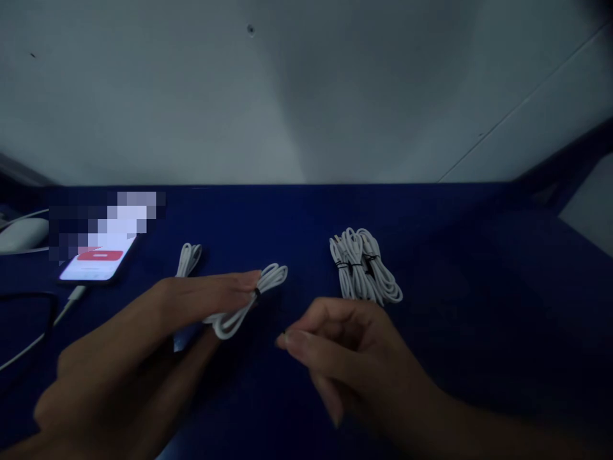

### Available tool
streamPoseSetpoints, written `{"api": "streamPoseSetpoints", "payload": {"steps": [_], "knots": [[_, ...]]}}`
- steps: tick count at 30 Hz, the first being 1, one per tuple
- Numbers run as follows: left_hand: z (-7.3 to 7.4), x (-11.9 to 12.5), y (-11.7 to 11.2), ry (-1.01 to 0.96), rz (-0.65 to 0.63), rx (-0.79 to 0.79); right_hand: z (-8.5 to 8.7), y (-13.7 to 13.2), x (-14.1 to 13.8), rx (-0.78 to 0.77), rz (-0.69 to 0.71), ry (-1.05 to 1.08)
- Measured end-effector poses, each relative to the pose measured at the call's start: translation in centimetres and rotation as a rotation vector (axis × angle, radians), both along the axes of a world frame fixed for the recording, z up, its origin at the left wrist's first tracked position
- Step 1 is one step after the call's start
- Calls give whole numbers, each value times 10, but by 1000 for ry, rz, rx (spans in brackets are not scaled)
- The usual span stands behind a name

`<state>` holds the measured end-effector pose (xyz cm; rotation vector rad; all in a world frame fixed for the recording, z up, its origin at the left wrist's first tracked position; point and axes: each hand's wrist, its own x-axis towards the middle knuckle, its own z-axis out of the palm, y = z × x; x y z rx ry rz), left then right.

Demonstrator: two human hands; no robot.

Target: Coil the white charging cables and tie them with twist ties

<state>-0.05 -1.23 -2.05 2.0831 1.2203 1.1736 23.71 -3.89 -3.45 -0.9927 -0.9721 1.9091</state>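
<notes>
My left hand (143, 326) grips a coiled white cable (234, 319) between its fingers and thumb. A thin black tie (257, 293) circles this coil near its upper end. To the right, my right hand (345, 351) is closed in a pinch, apart from the coil. A tiny dark speck shows at its fingertips, too small to name. Just beyond that hand lie several bundled white cables (357, 265), bound with black ties. Another white cable bundle (188, 257) rests behind my left hand, which hides its lower part.
A lit phone (90, 268) lies at the left on the blue table (268, 220), partly pixelated. A charging cable (57, 317) is plugged into it. Farther left sits a white rounded object (23, 235). A pale wall (215, 115) rises behind the table.
</notes>
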Motion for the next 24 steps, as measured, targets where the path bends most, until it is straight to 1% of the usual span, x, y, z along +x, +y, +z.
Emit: {"api": "streamPoseSetpoints", "payload": {"steps": [2,4,6,7,10,13,15,17,18,20,21,22,24], "knots": [[-3,-5,-2,64,-60,25,6,-3,0,178,-122,-164],[-6,-10,-4,100,-120,60,9,-5,2,458,-217,-410],[-6,-12,-5,127,-152,94,8,-5,5,721,-266,-602],[-6,-12,-4,127,-163,107,6,-4,6,822,-280,-668],[-5,-5,-1,71,-184,121,-1,1,7,1055,-344,-818],[-4,5,1,15,-194,149,-7,7,7,1278,-417,-899],[-3,7,0,21,-202,130,-10,9,6,1331,-440,-920],[-4,6,-1,59,-190,67,-12,9,5,1339,-415,-926],[-5,5,-2,82,-202,34,-13,10,4,1348,-395,-920],[-6,2,-2,100,-264,-14,-15,10,3,1386,-346,-890],[-7,2,-2,80,-312,-22,-15,10,2,1398,-326,-875],[-8,2,-2,44,-334,-28,-15,10,2,1399,-315,-860],[-10,4,-2,-47,-316,-44,-15,9,1,1374,-313,-831]]}}
